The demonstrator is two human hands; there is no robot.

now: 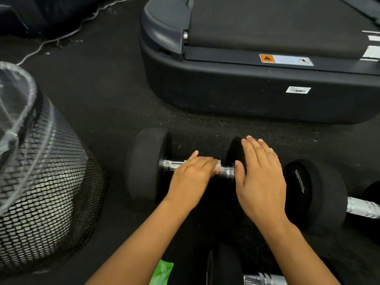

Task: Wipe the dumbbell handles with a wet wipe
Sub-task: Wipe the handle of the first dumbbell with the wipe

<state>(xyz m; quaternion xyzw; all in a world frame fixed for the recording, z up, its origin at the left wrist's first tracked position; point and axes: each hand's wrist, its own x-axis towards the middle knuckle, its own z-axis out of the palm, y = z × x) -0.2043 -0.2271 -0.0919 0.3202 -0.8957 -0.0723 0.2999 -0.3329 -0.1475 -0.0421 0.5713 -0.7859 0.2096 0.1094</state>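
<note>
- A dark rubber gym floor (115,112) is lying under everything, with a treadmill base (246,95) behind.
- 1 dumbbell (148,163) is lying crosswise on the floor, its chrome handle (171,164) showing.
- The left hand (190,179) is curling over the handle, pressing a white wet wipe (218,163) onto it.
- The right hand (260,177) is resting flat, fingers straight, against the right weight head (235,153).
- A mesh bin (41,188) is standing at left.

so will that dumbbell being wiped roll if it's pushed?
Probably: the dumbbell lies on round heads on flat floor. The right hand rests flat on one head, seemingly steadying it. Its chrome handle looks rigid, likely heavy.
</note>
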